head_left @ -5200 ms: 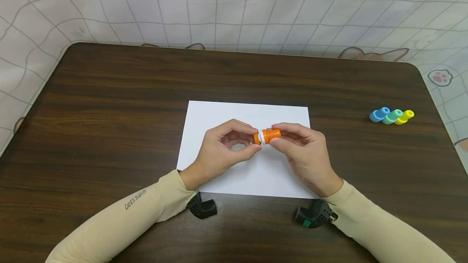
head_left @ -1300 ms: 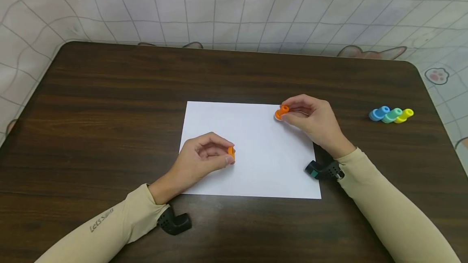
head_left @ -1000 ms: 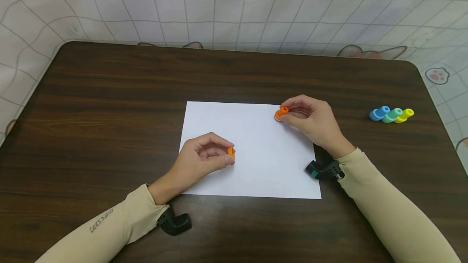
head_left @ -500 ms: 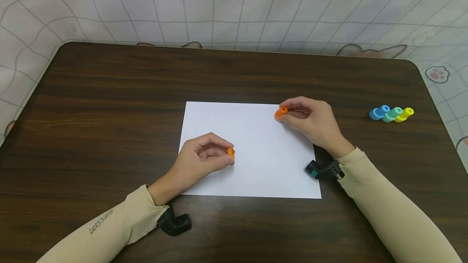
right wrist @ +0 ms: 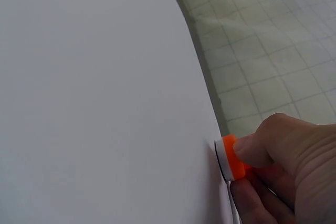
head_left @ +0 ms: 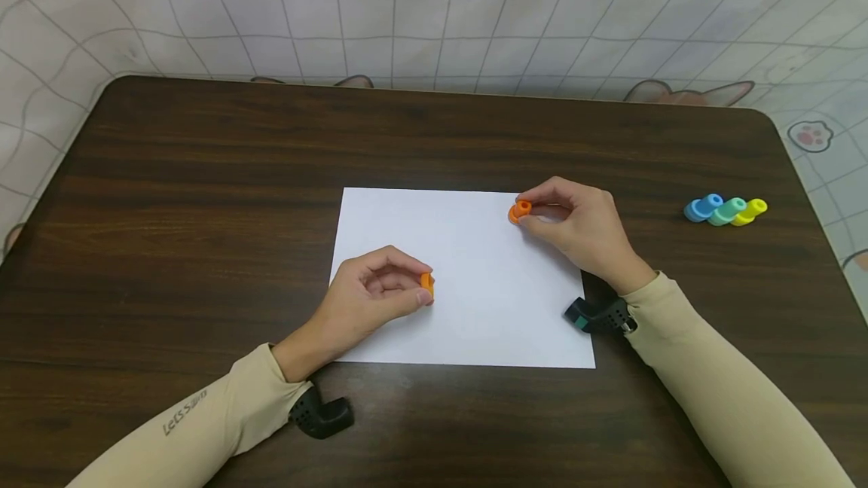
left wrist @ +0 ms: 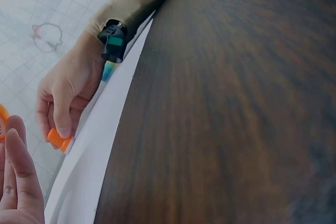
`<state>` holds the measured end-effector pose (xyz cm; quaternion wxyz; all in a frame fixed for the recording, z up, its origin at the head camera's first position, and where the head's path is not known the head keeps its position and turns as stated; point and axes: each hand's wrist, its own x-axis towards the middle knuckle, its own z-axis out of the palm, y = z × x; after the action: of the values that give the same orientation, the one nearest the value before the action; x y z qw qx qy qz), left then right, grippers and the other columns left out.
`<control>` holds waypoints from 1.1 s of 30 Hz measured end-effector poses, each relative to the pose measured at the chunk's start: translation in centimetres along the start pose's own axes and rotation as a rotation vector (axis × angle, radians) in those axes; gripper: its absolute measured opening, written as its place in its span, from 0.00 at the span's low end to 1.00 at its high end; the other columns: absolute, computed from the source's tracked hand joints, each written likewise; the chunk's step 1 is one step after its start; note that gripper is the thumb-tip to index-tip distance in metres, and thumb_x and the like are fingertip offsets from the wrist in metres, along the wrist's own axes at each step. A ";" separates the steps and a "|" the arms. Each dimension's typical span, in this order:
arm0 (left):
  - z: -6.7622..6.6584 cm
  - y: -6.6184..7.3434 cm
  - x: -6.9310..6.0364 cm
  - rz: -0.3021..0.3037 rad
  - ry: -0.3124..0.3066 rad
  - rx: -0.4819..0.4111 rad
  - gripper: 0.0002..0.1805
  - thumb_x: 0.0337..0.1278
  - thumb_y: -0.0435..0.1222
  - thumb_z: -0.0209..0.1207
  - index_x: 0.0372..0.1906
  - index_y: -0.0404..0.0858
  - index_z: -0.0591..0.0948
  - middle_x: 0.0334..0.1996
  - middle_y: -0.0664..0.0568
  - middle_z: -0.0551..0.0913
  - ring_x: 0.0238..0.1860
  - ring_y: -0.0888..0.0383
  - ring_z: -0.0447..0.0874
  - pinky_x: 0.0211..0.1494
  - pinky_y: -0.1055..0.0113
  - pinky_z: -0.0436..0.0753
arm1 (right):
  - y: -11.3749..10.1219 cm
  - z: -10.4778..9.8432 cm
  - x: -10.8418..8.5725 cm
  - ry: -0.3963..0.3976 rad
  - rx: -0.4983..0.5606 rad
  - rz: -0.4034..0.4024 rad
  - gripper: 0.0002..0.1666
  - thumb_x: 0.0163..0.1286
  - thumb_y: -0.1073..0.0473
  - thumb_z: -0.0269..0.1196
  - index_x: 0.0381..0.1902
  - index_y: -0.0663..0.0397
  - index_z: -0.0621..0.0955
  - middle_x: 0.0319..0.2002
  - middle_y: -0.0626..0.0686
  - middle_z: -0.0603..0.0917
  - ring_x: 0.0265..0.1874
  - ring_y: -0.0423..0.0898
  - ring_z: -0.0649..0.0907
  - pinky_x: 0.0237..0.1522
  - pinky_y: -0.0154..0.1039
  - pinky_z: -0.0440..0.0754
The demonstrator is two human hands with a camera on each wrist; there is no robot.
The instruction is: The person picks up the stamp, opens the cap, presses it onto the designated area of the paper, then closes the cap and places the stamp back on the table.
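Observation:
Between its thumb and fingers, my right hand point(head_left: 576, 228) pinches an orange stamp point(head_left: 519, 211) by its knob-like handle, over the far right corner of a white sheet of paper point(head_left: 475, 300). In the right wrist view the stamp point(right wrist: 231, 158) shows a white base facing the paper, very near or touching it; I cannot tell which. My left hand point(head_left: 376, 292) holds a small orange cap point(head_left: 427, 286) by its edge above the left half of the sheet. Only part of that cap point(left wrist: 3, 121) enters the left wrist view.
A blue stamp point(head_left: 704, 208), a mint green stamp point(head_left: 728, 211) and a yellow stamp point(head_left: 750, 212) stand side by side at the right of the dark wooden table point(head_left: 203, 194). A gridded white cloth point(head_left: 434, 13) lies beyond the table's far edge.
The orange stamp and cap, together at first, were pulled apart. My right hand carried the stamp to the far right corner; lately it tilts slightly, hiding its white rim. My left hand moved left, then stayed.

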<state>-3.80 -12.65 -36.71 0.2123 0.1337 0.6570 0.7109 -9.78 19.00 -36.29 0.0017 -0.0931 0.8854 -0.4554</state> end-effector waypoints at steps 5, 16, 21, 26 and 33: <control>0.0 0.2 0.0 0.007 0.003 0.005 0.17 0.57 0.25 0.70 0.52 0.28 0.83 0.37 0.58 0.90 0.37 0.63 0.90 0.45 0.75 0.87 | -0.3 0.0 0.1 0.007 0.001 0.005 0.13 0.60 0.67 0.75 0.44 0.56 0.88 0.46 0.57 0.92 0.37 0.20 0.86 0.45 0.16 0.83; -0.2 0.5 0.0 0.000 0.022 0.022 0.18 0.56 0.25 0.70 0.52 0.28 0.83 0.38 0.59 0.90 0.37 0.64 0.89 0.44 0.76 0.87 | -0.3 -0.1 0.5 -0.015 0.045 0.007 0.14 0.60 0.65 0.76 0.44 0.56 0.87 0.48 0.57 0.92 0.39 0.23 0.88 0.46 0.20 0.85; -0.2 0.4 -0.2 -0.034 0.028 0.020 0.18 0.57 0.27 0.70 0.53 0.29 0.83 0.37 0.59 0.90 0.37 0.64 0.89 0.44 0.75 0.87 | 0.1 0.1 0.6 -0.051 0.066 0.016 0.15 0.62 0.64 0.76 0.47 0.56 0.87 0.49 0.58 0.91 0.40 0.24 0.87 0.47 0.20 0.85; -0.2 0.1 -0.2 -0.018 0.010 0.009 0.18 0.57 0.26 0.70 0.53 0.28 0.83 0.37 0.58 0.90 0.38 0.63 0.90 0.45 0.74 0.87 | 0.5 -0.2 0.5 -0.069 0.099 0.032 0.17 0.62 0.64 0.76 0.49 0.56 0.87 0.50 0.59 0.90 0.41 0.26 0.88 0.48 0.21 0.85; -0.1 0.1 0.0 -0.007 -0.005 0.011 0.17 0.58 0.26 0.69 0.53 0.29 0.83 0.37 0.58 0.90 0.38 0.63 0.89 0.45 0.75 0.87 | 0.6 -0.5 0.2 -0.039 0.087 0.028 0.18 0.61 0.63 0.77 0.49 0.54 0.87 0.49 0.57 0.90 0.40 0.27 0.89 0.48 0.20 0.85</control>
<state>-3.86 -12.75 -36.62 0.2158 0.1342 0.6607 0.7063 -10.08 19.76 -36.49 0.0293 -0.0895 0.8657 -0.4917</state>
